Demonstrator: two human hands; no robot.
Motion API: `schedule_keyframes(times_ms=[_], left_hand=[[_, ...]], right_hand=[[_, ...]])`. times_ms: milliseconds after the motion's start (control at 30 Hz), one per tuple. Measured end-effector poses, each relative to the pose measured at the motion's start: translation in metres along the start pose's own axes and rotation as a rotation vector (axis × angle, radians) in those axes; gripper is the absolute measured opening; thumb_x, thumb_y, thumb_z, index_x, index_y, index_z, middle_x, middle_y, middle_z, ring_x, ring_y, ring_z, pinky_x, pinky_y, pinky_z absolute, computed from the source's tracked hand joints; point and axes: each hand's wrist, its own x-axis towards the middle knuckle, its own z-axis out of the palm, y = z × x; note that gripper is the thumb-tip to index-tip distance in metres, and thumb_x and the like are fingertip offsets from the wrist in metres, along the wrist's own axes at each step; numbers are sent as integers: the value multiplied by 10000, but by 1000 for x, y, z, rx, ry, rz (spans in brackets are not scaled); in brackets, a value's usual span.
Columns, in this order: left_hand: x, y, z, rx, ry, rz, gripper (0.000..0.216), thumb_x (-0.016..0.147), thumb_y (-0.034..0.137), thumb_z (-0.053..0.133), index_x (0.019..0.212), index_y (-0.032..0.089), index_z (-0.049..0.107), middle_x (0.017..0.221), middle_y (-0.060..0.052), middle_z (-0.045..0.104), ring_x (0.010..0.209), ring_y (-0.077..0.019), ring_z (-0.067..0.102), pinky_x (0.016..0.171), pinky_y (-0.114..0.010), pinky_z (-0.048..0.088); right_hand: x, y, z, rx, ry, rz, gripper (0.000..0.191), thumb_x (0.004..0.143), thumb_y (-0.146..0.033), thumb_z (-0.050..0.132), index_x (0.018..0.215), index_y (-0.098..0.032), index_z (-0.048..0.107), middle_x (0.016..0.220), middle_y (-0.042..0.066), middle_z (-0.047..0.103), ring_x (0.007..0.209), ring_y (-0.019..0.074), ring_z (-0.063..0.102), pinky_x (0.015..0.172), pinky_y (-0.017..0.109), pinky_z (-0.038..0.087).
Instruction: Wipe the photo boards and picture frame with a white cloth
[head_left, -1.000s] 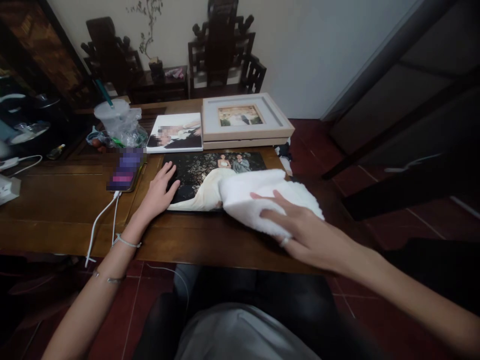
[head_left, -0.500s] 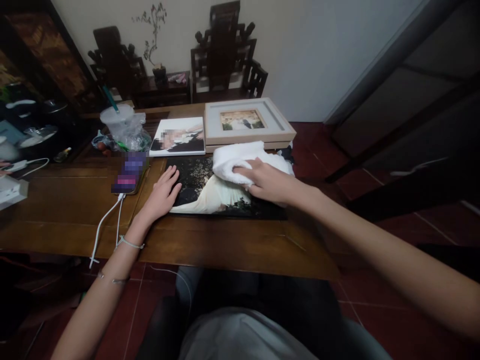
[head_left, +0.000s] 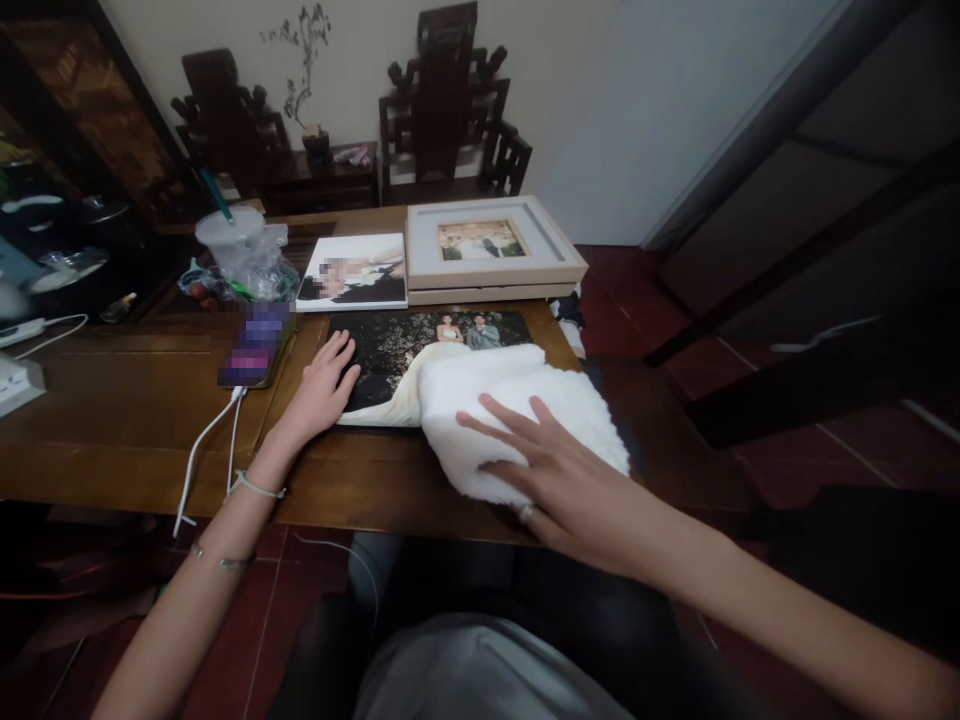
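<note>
A dark wedding photo print (head_left: 397,345) lies flat on the wooden table (head_left: 135,420). My left hand (head_left: 322,385) rests flat on its left edge, fingers spread. My right hand (head_left: 555,470) presses flat, fingers stretched out, on a folded white towel (head_left: 517,400) that covers the print's near right corner and overhangs the table's front edge.
Behind the print lie a smaller photo print (head_left: 352,272) and a pale framed picture (head_left: 491,245). A phone (head_left: 255,345) with white cables (head_left: 202,445) sits to the left, beside a plastic cup in a bag (head_left: 240,250). Dark carved chairs (head_left: 442,110) stand by the wall.
My right hand has dragged the towel from the print's far edge back toward me to the near right corner. My left hand has stayed put.
</note>
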Motion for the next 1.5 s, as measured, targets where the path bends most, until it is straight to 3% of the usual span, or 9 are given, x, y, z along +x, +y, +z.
schedule_keyframes(times_ms=[133, 333, 500, 700, 867, 967, 1167, 1300, 1500], left_hand=[[0, 1, -1, 13, -7, 7, 519, 980, 368, 383, 1443, 149, 464, 1589, -163, 349, 1498, -276, 271, 1170, -588, 257], [-1, -2, -2, -10, -6, 41, 515, 975, 367, 394, 1434, 148, 478, 1581, -170, 362, 1492, -289, 283, 1166, -600, 265], [-1, -3, -2, -20, -4, 41, 500, 978, 378, 406, 1436, 191, 481, 1580, -143, 374, 1494, -275, 282, 1167, -600, 262], [0, -3, -2, -22, 9, 34, 498, 980, 368, 412, 1428, 166, 494, 1573, -149, 384, 1488, -264, 301, 1187, -544, 267], [0, -4, 0, -24, 48, 50, 489, 980, 367, 416, 1415, 167, 514, 1563, -138, 405, 1478, -259, 324, 1202, -508, 264], [0, -5, 1, -26, 57, 52, 490, 982, 379, 412, 1412, 168, 518, 1562, -134, 408, 1477, -259, 325, 1202, -497, 270], [0, -3, 1, 7, 28, 34, 520, 985, 357, 400, 1469, 170, 442, 1573, -136, 389, 1484, -255, 309, 1202, -502, 254], [-1, -1, -1, 19, 1, 18, 529, 988, 366, 384, 1477, 167, 424, 1582, -142, 370, 1495, -260, 281, 1190, -531, 257], [0, -1, -1, 10, -15, 22, 533, 988, 368, 380, 1466, 137, 433, 1590, -160, 345, 1495, -265, 279, 1180, -552, 267]], right_hand=[[5, 4, -8, 76, -46, 40, 583, 698, -37, 508, 1245, -192, 641, 1526, 160, 445, 1464, 401, 256, 1082, 730, 301], [62, 53, -19, 67, -62, 141, 508, 804, -71, 439, 1281, -149, 599, 1471, 206, 496, 1413, 387, 377, 1084, 694, 315], [98, 94, -24, 46, -1, 93, 406, 843, -142, 414, 1177, -205, 636, 1195, 132, 683, 1083, 330, 629, 946, 531, 471], [101, 120, -31, 63, 25, 139, 387, 889, -208, 388, 1198, -169, 620, 992, 142, 704, 920, 310, 641, 827, 444, 487], [80, 98, -23, 34, -2, 158, 393, 887, -179, 410, 1216, -189, 625, 1102, 152, 699, 1067, 352, 630, 881, 543, 501], [51, 66, -14, 47, 4, 115, 459, 812, -112, 453, 1228, -197, 628, 1442, 166, 531, 1332, 389, 472, 1003, 639, 436], [6, 6, -4, 74, -53, -15, 569, 690, -52, 495, 1226, -177, 637, 1552, 152, 407, 1480, 385, 222, 1123, 705, 260], [19, 2, -12, 100, -142, -15, 576, 692, -49, 499, 1248, -139, 622, 1540, 187, 414, 1475, 395, 224, 1118, 719, 244], [78, 39, -22, 115, -111, 84, 535, 806, -41, 424, 1298, -175, 585, 1444, 137, 537, 1432, 366, 347, 1119, 667, 294]])
